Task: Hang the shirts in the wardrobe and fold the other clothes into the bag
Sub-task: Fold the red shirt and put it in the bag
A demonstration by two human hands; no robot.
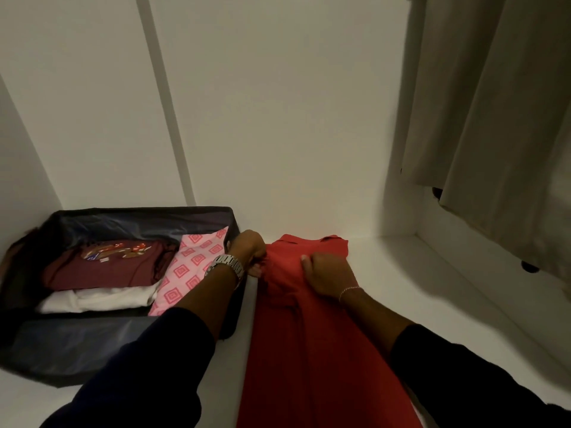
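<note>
A red collared shirt lies lengthwise on the white surface, collar at the far end. My left hand, with a metal watch on the wrist, grips the shirt's left edge near the shoulder. On the chest just below the collar, my right hand presses the cloth, thumb pointing left. To the left stands an open dark bag. It holds a folded maroon printed top, a folded white garment and a pink cloth with square patterns.
White wardrobe panels rise behind the surface. A beige curtain hangs at the right above a raised white ledge. The bag's right wall touches my left forearm.
</note>
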